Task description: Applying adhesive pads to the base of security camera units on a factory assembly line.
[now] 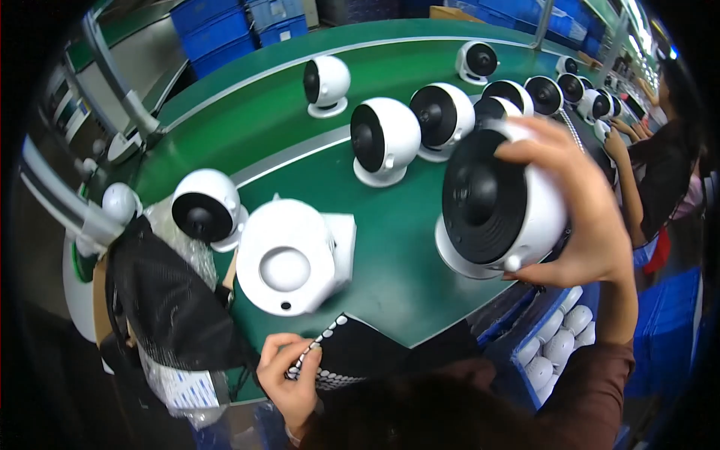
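My right hand (592, 217) is wrapped round a white ball-shaped device with a black front (484, 199), its fingers over the top and the thumb underneath. The device's white disc foot is at or just above the green bench; I cannot tell if they touch. My left hand (289, 379) pinches the edge of a black sheet with rows of white round dots (375, 345), near the bench's front edge. Between the hands, further in, sits a white round fixture with a hollow in its middle (281, 266). A similar ball device (206, 210) stands just behind it.
More ball devices (384, 139) stand in a row toward the far right, with one (326, 84) on the green belt. A black mesh bag (161, 300) lies at left. Below right, a blue bin (525, 352) holds white parts. Another person (664, 165) works at far right.
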The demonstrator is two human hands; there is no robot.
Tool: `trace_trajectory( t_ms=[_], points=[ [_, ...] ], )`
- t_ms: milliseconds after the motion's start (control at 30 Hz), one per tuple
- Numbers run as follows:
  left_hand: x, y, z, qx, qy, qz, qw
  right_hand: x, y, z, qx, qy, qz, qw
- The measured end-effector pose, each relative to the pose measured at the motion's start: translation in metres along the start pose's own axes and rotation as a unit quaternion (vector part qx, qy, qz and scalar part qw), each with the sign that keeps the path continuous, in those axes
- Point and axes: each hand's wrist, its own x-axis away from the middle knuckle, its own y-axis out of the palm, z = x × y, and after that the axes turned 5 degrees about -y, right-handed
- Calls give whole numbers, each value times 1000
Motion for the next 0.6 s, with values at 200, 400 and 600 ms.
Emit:
trace_trajectory(
  t_ms=[200,400,600],
  points=[
    [-2,-4,27,66,13,-127,990,24,32,32,44,10,-97,994],
    [-19,11,41,101,-11,-179,979,27,36,10,111,11,-91,990],
    [-18,9,43,117,-32,-202,972,22,86,-52,-292,-47,-16,955]
  ],
)
